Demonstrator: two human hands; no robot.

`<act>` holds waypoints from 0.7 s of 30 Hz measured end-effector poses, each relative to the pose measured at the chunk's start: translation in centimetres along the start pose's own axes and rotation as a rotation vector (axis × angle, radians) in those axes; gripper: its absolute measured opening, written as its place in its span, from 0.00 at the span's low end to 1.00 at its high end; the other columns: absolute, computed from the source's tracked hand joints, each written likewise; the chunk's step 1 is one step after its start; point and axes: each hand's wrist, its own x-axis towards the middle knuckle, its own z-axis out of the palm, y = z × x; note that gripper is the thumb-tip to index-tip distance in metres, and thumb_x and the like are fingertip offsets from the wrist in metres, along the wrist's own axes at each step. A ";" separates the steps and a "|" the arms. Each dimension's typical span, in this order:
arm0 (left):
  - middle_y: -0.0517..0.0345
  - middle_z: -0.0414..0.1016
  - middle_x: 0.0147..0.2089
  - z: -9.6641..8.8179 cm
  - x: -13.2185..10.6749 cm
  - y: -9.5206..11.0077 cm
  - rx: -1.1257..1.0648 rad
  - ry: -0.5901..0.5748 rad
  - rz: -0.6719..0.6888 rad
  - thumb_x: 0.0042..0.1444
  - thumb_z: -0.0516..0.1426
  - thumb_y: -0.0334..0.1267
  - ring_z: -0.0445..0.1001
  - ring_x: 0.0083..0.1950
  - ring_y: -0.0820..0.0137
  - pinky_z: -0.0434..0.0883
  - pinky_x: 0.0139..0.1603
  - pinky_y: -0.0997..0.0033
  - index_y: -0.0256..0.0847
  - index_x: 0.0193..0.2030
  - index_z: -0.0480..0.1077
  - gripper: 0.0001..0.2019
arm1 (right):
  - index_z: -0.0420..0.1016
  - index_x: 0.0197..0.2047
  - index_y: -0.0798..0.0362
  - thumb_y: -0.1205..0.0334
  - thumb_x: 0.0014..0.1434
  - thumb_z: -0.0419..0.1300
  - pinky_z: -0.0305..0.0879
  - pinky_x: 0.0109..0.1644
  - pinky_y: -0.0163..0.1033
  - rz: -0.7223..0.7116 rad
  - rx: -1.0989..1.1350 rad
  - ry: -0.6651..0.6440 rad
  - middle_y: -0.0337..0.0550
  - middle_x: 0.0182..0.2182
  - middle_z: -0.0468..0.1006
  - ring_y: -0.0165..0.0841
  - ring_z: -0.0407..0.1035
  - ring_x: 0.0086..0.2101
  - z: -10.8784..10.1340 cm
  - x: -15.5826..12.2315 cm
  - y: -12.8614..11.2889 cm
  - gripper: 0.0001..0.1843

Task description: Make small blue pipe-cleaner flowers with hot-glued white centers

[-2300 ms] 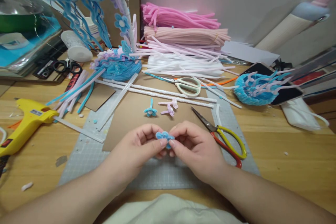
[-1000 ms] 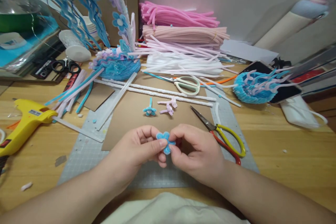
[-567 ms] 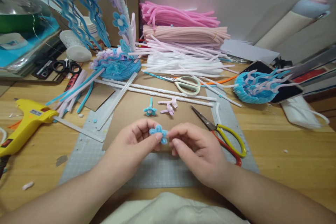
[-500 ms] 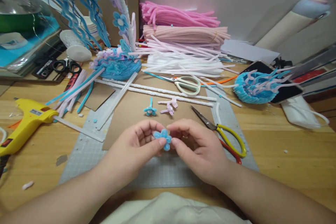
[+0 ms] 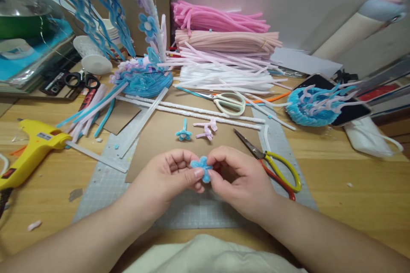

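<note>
A small blue pipe-cleaner flower [image 5: 203,164] is pinched between my two hands, above the brown cardboard [image 5: 153,136]. My left hand [image 5: 177,172] grips its left side with thumb and fingers. On the right side, my right hand [image 5: 235,175] holds a petal between thumb and forefinger. Just beyond my hands lie a blue flower with a white centre and a stem [image 5: 183,135] and some small lilac pipe-cleaner pieces [image 5: 207,130]. Scissors with one yellow and one red handle [image 5: 282,170] rest to the right of my right hand.
A yellow glue gun [image 5: 35,145] lies at left with a glue stick in it. Bundles of pink and white pipe cleaners [image 5: 224,47] are stacked at the back. Cream-handled scissors [image 5: 229,103] lie before them. A blue fuzzy piece [image 5: 310,106] rests on a phone [image 5: 352,113].
The blue flower has turned slightly and shifted a little right between my fingers. My right-hand fingers have closed in on its right petal.
</note>
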 end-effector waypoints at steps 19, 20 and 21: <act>0.65 0.74 0.23 0.2 -0.1 0.4 0.044 0.038 -0.027 0.43 0.66 0.36 0.72 0.23 0.79 0.69 0.27 0.80 0.35 0.26 0.67 0.12 | 0.70 0.35 0.54 0.75 0.52 0.57 0.63 0.30 0.32 -0.114 -0.064 -0.017 0.39 0.28 0.72 0.27 0.66 0.27 -0.3 0.1 -0.5 0.09; 0.65 0.74 0.23 0.2 -0.1 0.4 0.054 0.042 -0.021 0.43 0.67 0.36 0.72 0.23 0.79 0.69 0.27 0.80 0.35 0.26 0.67 0.12 | 0.70 0.36 0.54 0.75 0.52 0.56 0.64 0.30 0.32 -0.110 -0.050 -0.036 0.39 0.28 0.72 0.27 0.66 0.28 -0.4 0.2 -0.5 0.09; 0.65 0.74 0.23 0.2 -0.1 0.4 0.064 0.045 -0.018 0.42 0.67 0.35 0.72 0.23 0.79 0.69 0.27 0.80 0.35 0.26 0.67 0.12 | 0.71 0.36 0.54 0.75 0.52 0.56 0.64 0.30 0.32 -0.110 -0.036 -0.058 0.40 0.28 0.72 0.27 0.66 0.28 -0.5 0.3 -0.5 0.09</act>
